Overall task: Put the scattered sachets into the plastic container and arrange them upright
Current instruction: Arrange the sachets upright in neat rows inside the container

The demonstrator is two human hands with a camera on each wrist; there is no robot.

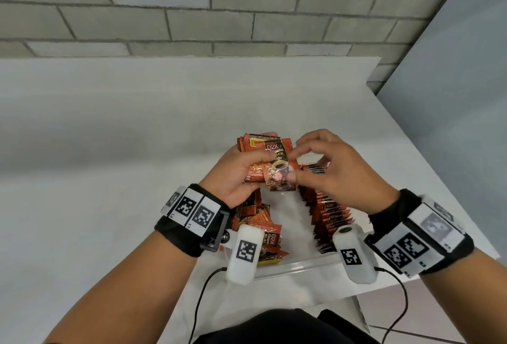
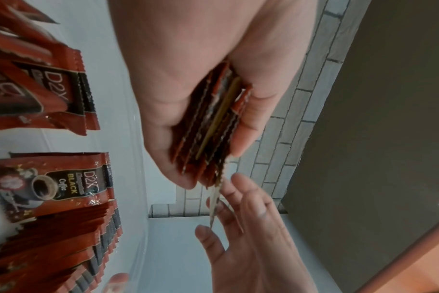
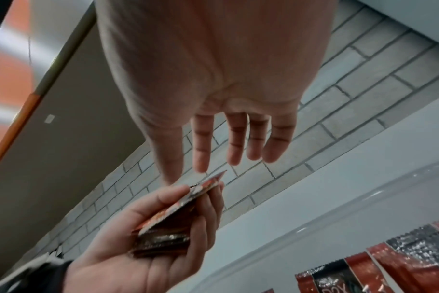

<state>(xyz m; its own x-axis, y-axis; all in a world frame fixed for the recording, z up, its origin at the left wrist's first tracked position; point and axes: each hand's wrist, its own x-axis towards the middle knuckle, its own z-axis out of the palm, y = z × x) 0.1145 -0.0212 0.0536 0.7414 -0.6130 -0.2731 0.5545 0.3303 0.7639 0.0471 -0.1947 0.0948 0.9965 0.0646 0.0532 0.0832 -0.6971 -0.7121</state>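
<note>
My left hand point(image 1: 241, 173) grips a stack of red and black coffee sachets point(image 1: 271, 162) above the clear plastic container point(image 1: 296, 264). My right hand point(image 1: 315, 162) meets it from the right; its thumb and forefinger pinch the edge of the front sachet point(image 2: 214, 206). The left wrist view shows the stack point(image 2: 213, 123) edge-on in the left palm. In the right wrist view the stack point(image 3: 168, 234) lies in the left hand. A row of upright sachets point(image 1: 329, 214) fills the container's right side. Loose sachets point(image 1: 263, 229) lie tumbled at its left.
The container stands on a white table point(image 1: 109, 151) near its front right corner. A grey brick wall point(image 1: 219, 14) rises behind, and the table's right edge point(image 1: 439, 179) is close. Two wrist-camera cables point(image 1: 200, 302) hang over the front edge.
</note>
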